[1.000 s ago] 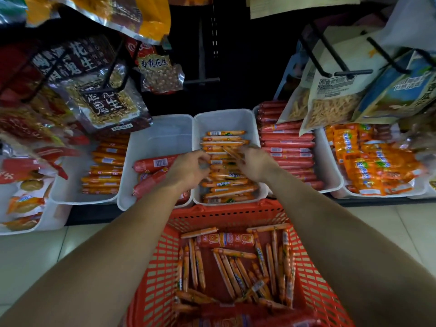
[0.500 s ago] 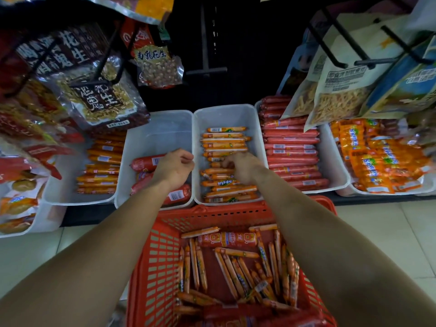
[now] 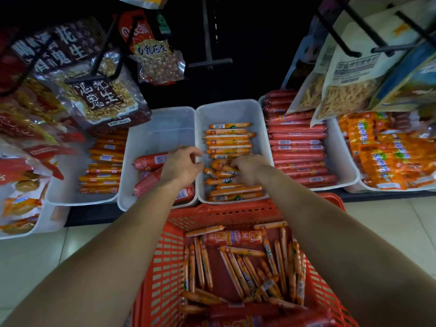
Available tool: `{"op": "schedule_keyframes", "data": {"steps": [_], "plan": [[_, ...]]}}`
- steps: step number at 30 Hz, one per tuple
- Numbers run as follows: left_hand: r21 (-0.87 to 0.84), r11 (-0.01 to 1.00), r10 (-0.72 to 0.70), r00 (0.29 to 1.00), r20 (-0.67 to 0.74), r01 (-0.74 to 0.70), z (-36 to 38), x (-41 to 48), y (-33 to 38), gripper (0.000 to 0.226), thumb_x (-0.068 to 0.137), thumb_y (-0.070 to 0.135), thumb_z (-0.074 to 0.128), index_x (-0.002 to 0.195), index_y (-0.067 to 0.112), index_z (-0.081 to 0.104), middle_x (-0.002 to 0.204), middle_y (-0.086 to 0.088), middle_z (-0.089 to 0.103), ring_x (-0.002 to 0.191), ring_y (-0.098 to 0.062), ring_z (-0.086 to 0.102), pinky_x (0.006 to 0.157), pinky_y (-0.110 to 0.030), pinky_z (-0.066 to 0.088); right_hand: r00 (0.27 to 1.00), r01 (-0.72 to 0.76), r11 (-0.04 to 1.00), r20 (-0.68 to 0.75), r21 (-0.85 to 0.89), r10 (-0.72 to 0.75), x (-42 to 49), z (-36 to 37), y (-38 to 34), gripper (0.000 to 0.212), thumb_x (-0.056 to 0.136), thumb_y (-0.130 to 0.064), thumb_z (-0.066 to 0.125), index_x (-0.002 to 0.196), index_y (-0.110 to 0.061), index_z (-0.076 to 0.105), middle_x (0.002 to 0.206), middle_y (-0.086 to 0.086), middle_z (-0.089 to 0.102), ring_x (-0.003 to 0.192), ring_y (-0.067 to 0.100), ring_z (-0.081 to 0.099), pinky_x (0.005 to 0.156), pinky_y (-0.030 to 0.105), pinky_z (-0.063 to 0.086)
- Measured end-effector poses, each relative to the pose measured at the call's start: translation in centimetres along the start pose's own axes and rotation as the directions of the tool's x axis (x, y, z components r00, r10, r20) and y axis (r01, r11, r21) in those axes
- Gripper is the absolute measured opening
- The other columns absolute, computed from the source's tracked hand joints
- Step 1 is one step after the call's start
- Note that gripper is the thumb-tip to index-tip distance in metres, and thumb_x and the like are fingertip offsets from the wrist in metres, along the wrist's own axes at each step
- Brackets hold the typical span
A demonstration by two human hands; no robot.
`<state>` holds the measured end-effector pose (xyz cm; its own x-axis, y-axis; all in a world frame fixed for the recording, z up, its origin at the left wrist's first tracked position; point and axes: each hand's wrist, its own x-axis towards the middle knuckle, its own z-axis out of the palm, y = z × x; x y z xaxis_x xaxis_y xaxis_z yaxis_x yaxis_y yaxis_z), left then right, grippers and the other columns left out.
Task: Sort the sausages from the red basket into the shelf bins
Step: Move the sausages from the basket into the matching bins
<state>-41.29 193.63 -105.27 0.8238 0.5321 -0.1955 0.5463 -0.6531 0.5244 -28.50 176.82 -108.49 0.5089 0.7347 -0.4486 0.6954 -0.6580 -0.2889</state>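
A red plastic basket [image 3: 162,267] is seen at 6 o'clock, on the tiled floor, with many thin orange sausages [image 3: 238,263] lying loose inside it. Just beyond its far rim, a white plastic bin [image 3: 232,112] at 12 o'clock is filled with rows of the same orange sausages. The right hand [image 3: 251,169] is laid on this pile, fingers bent down among the sticks; whether one is gripped cannot be told. The left hand [image 3: 182,165] is held above the border with the neighbouring white bin [image 3: 155,128] at 11 o'clock, fingers loosely curled, nothing visibly held. Thick red sausages [image 3: 149,159] lie under it.
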Motion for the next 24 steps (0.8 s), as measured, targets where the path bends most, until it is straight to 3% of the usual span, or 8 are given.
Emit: {"op": "schedule_keyframes", "data": {"steps": [4, 7, 12, 15, 17, 19, 21, 24], "plan": [[-0.028, 1.0, -0.012, 1.0, 0.001, 0.012, 0.0, 0.0, 0.1, 0.024, 0.088, 0.025, 0.071, 0.112, 0.028, 0.069, 0.12, 0.001, 0.056, 0.111, -0.021, 0.055, 0.098, -0.039, 0.049, 0.999, 0.017, 0.999, 0.031, 0.034, -0.018, 0.1, -0.9, 0.0, 0.042, 0.088, -0.036, 0.072, 0.127, -0.021, 0.063, 0.127, 0.006, 0.063, 0.118, 0.027, 0.057, 0.095, 0.035, 0.047], [-0.071, 0.997, -0.012, 1.0, -0.02, 0.01, -0.1, 0.0, -0.1, 0.023, 0.09, 0.023, 0.069, 0.113, 0.024, 0.07, 0.113, 0.003, 0.056, 0.104, -0.017, 0.058, 0.095, -0.033, 0.049, 0.995, 0.045, 0.999, 0.085, -0.002, -0.045, 0.2, -1.6, -0.1, 0.035, 0.094, -0.033, 0.065, 0.124, -0.017, 0.062, 0.125, 0.008, 0.063, 0.114, 0.028, 0.058, 0.088, 0.033, 0.045], [-0.147, 0.989, -0.031, 0.997, -0.077, 0.019, -0.3, 0.1, -0.5, 0.019, 0.089, 0.022, 0.07, 0.108, 0.024, 0.071, 0.112, 0.002, 0.062, 0.096, -0.013, 0.063, 0.091, -0.029, 0.051, 0.996, -0.006, 1.0, -0.094, -0.023, 0.003, 1.6, -4.2, -0.5, 0.046, 0.093, -0.037, 0.063, 0.137, -0.031, 0.053, 0.134, 0.009, 0.058, 0.122, 0.031, 0.054, 0.1, 0.041, 0.045], [-0.143, 0.99, -0.031, 0.997, -0.07, 0.021, -0.1, 0.2, -0.5, 0.019, 0.089, 0.022, 0.07, 0.109, 0.025, 0.071, 0.113, 0.0, 0.063, 0.096, -0.015, 0.063, 0.091, -0.031, 0.052, 0.979, -0.062, 0.995, -0.2, -0.081, 0.045, 1.7, -4.7, -0.6, 0.061, 0.087, -0.037, 0.069, 0.142, -0.023, 0.046, 0.144, 0.012, 0.046, 0.135, 0.036, 0.039, 0.109, 0.049, 0.038], [-0.136, 0.991, -0.023, 0.997, -0.071, 0.013, 0.1, 0.1, -0.4, 0.02, 0.09, 0.022, 0.069, 0.11, 0.024, 0.07, 0.114, 0.0, 0.062, 0.097, -0.015, 0.063, 0.089, -0.029, 0.051, 0.97, -0.043, 0.999, -0.242, -0.024, 0.036, 1.5, -3.5, -1.0, 0.046, 0.087, -0.034, 0.068, 0.13, -0.022, 0.055, 0.135, 0.01, 0.054, 0.127, 0.035, 0.049, 0.102, 0.047, 0.045], [-0.146, 0.989, -0.028, 0.997, -0.076, 0.017, 0.1, 0.1, -0.2, 0.02, 0.091, 0.023, 0.068, 0.111, 0.026, 0.069, 0.115, 0.002, 0.061, 0.097, -0.014, 0.062, 0.086, -0.026, 0.048, 0.989, -0.014, 0.999, -0.148, 0.045, 0.02, 1.3, -1.8, -1.7, 0.024, 0.086, -0.036, 0.066, 0.108, -0.027, 0.063, 0.119, 0.007, 0.065, 0.113, 0.032, 0.06, 0.091, 0.042, 0.052], [-0.171, 0.985, -0.041, 0.995, -0.089, 0.026, 0.1, 0.2, -0.2, 0.019, 0.09, 0.023, 0.068, 0.109, 0.027, 0.069, 0.115, 0.003, 0.063, 0.098, -0.014, 0.063, 0.086, -0.026, 0.049, 0.998, -0.022, 0.996, -0.063, 0.091, 0.027, 1.1, -0.3, -2.5, 0.027, 0.086, -0.042, 0.065, 0.107, -0.025, 0.066, 0.115, 0.007, 0.067, 0.109, 0.031, 0.063, 0.087, 0.039, 0.053], [-0.192, 0.981, -0.047, 0.994, -0.095, 0.028, 0.1, 0.1, -0.1, 0.017, 0.09, 0.024, 0.068, 0.106, 0.028, 0.069, 0.115, 0.003, 0.065, 0.099, -0.013, 0.064, 0.089, -0.028, 0.051, 0.994, -0.048, 0.992, -0.092, 0.117, 0.059, 0.9, 1.3, -3.5, 0.039, 0.088, -0.052, 0.059, 0.105, -0.017, 0.067, 0.112, 0.012, 0.067, 0.107, 0.033, 0.062, 0.079, 0.037, 0.047]]}}
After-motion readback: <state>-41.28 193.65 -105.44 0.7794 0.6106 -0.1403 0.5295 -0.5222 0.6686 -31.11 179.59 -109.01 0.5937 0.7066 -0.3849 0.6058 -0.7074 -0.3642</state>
